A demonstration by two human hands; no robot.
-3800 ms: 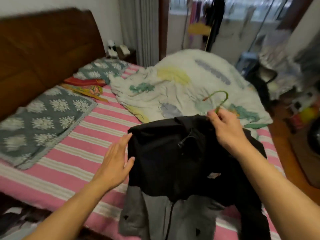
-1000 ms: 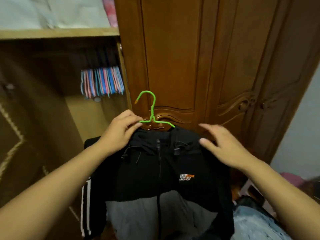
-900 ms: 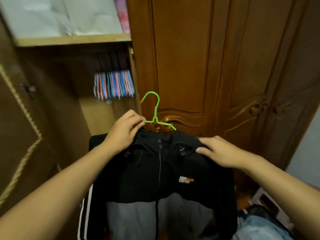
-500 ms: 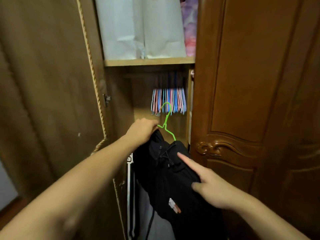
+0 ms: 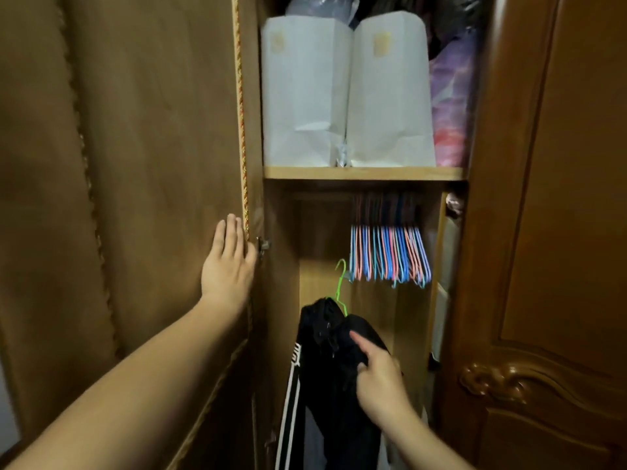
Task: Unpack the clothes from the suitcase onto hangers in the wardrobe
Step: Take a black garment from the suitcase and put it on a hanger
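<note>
— Black jacket on the green hanger seen inside the wardrobe, below the bundle of spare hangers. Hook apparently not yet on any rail.

— Left hand?

— Flat and released against the open door, left of the jacket.

— Right hand?

— Grip pinched on the jacket's shoulder cloth. Hanging judged unfinished; suitcase out of view, remainder unknown.
</note>
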